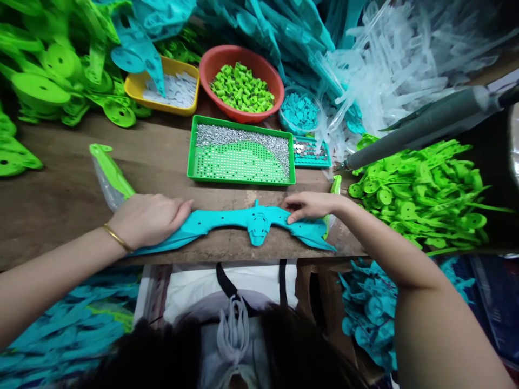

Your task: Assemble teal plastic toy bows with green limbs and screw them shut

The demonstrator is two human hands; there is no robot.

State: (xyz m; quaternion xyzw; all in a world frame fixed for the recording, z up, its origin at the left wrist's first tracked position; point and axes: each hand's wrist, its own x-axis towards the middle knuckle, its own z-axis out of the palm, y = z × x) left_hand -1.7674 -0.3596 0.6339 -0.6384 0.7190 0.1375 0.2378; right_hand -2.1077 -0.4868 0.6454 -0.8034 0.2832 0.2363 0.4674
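1 turquoise plastic piece [227, 218]: 2 wing-like sides, small holes, angular centre block, short peg on far side. Lies crosswise at near edge of brown tabletop [52, 216]; left wing partly hidden.

We are in a workshop, at what looks like an assembly bench. Loose green plastic parts [421, 194] lie heaped on our worn wooden tabletop [60, 216], with teal pieces [259, 32] and clear ones [405, 65] piled behind. We see small components sorted by kind in a red bowl [205, 81], a yellow tub [162, 108] and a green tray [241, 180], and a grey powered-looking tool [421, 129] hangs beside them.
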